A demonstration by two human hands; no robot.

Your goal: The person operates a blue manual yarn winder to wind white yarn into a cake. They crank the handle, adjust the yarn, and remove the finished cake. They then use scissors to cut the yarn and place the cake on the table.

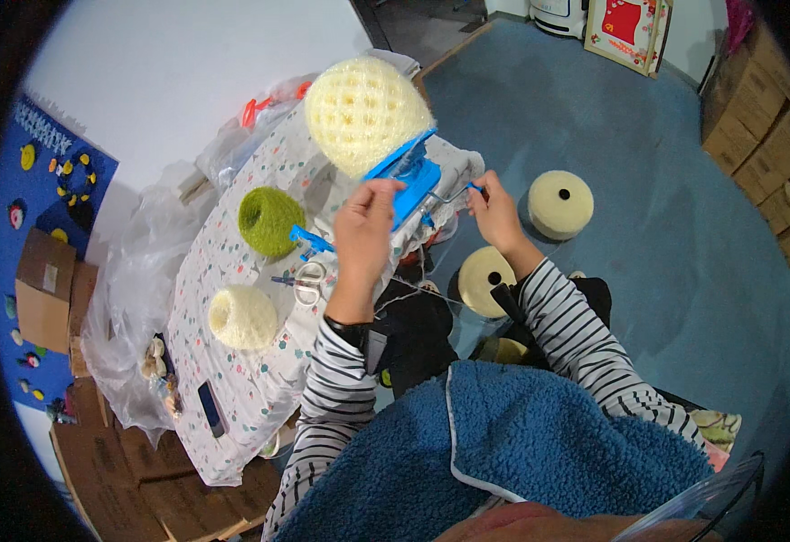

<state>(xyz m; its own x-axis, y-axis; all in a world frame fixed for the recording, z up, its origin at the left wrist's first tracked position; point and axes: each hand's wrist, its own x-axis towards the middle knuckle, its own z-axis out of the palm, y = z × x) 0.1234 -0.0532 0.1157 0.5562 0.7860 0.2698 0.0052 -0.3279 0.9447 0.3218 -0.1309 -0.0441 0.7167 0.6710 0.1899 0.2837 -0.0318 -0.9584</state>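
At the edge of the cloth-covered table (185, 352) is a blue plastic yarn winder (417, 193), with a large cream ball of yarn (364, 112) on its far side. My right hand (497, 210) grips the blue knob of its metal crank (446, 198). My left hand (368, 234) is raised at the winder's near side, fingertips pinched together; whether yarn is between them cannot be told. Left of it lie a green yarn ball (271, 221), a blue plastic clamp piece (310, 242), white-handled scissors (309, 283) and a smaller cream yarn ball (242, 317).
Two cream yarn cones (561, 204) (486, 281) stand on the blue floor at the right, with thin strands near my knees. A phone (212, 408) lies at the table's near end. Clear plastic bags (137, 298) hang along the wall side. Cardboard boxes (768, 142) are stacked far right.
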